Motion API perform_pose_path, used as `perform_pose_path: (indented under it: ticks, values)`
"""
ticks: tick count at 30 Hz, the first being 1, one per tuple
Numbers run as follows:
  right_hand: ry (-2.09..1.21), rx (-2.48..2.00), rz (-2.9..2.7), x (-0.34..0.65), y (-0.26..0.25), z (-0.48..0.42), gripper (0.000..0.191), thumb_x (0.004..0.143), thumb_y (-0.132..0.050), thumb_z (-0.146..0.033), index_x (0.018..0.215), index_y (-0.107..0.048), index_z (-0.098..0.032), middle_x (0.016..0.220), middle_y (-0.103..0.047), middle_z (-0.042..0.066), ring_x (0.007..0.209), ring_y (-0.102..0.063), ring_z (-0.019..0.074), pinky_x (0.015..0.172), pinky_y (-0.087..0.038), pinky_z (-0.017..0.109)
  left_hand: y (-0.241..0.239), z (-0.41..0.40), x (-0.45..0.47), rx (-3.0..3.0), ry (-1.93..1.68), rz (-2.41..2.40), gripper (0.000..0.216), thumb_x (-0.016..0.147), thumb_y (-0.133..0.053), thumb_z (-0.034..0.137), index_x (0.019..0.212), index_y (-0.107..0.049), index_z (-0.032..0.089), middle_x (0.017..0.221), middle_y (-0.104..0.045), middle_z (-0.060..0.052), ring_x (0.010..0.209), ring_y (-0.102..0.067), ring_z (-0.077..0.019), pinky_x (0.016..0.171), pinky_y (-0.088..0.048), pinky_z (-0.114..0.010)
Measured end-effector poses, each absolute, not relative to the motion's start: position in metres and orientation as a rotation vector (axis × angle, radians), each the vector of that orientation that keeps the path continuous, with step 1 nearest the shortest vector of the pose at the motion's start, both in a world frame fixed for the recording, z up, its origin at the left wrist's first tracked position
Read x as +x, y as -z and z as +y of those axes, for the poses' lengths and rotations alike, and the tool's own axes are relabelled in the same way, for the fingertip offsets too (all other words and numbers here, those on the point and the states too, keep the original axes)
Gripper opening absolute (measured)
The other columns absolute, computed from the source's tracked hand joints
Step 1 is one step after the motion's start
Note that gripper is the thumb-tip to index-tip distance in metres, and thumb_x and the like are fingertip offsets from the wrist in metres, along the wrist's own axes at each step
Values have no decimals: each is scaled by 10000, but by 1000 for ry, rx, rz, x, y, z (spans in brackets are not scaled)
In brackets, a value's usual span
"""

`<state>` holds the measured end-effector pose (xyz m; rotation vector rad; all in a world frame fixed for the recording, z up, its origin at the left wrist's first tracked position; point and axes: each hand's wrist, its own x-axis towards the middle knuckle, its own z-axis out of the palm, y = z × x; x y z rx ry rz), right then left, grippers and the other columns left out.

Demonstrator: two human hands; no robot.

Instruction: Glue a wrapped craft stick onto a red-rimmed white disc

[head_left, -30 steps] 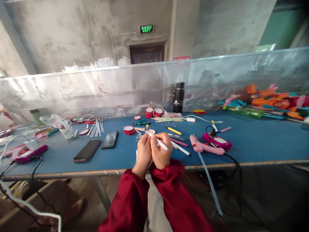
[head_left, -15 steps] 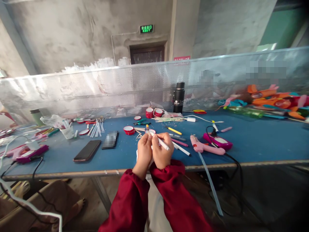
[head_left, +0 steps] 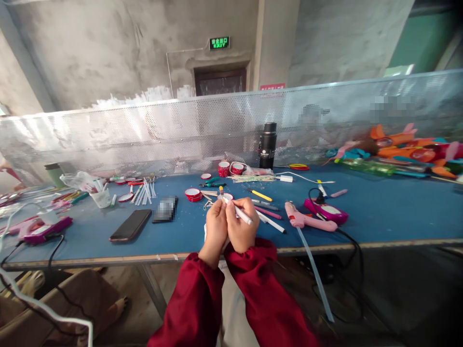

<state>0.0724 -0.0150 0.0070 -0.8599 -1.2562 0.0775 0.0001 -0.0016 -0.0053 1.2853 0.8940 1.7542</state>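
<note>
White pen (head_left: 243, 215): centre of frame, pinched by right hand (head_left: 241, 230)
Left hand (head_left: 216, 225): seems to pinch yellow-tipped stick (head_left: 221, 190)
Pen strokes: best light, hands braced together

White pen (head_left: 243, 215), pink glue gun (head_left: 309, 222), blue tabletop (head_left: 383, 207)

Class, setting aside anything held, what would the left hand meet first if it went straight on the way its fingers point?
The left hand would probably meet the red-rimmed white disc just ahead, partly hidden by the hands; depth is unclear, so it might pass above it.
</note>
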Motion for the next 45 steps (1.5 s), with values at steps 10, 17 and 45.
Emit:
perform_pose_path:
  ticks: [10, 17, 45]
  values:
    - [-71, -866, -1242, 72, -6, -15, 179, 948, -623, -365, 834, -573, -236, 785, -679, 35, 760, -639, 206, 691, -491, 332, 4, -3, 0, 1292, -1751, 892, 251, 888, -647, 429, 822, -615, 190, 778, -604, -7, 737, -517, -153, 688, -445, -253]
    - [-80, -858, -1263, 72, -6, -16, 178, 956, -616, -370, 843, -575, -238, 793, -682, 37, 772, -648, 209, 683, -497, 332, 6, -1, -1, 1319, -1755, 928, 269, 890, -646, 446, 805, -612, 193, 766, -601, -3, 721, -514, -151, 688, -447, -254]
    - [-87, -854, -1220, 71, -6, -13, 194, 950, -618, -385, 847, -585, -225, 792, -683, 40, 752, -647, 210, 701, -499, 344, 5, -3, 0, 1389, -1756, 981, 256, 950, -587, 420, 825, -633, 200, 792, -628, -11, 738, -531, -156, 695, -447, -253]
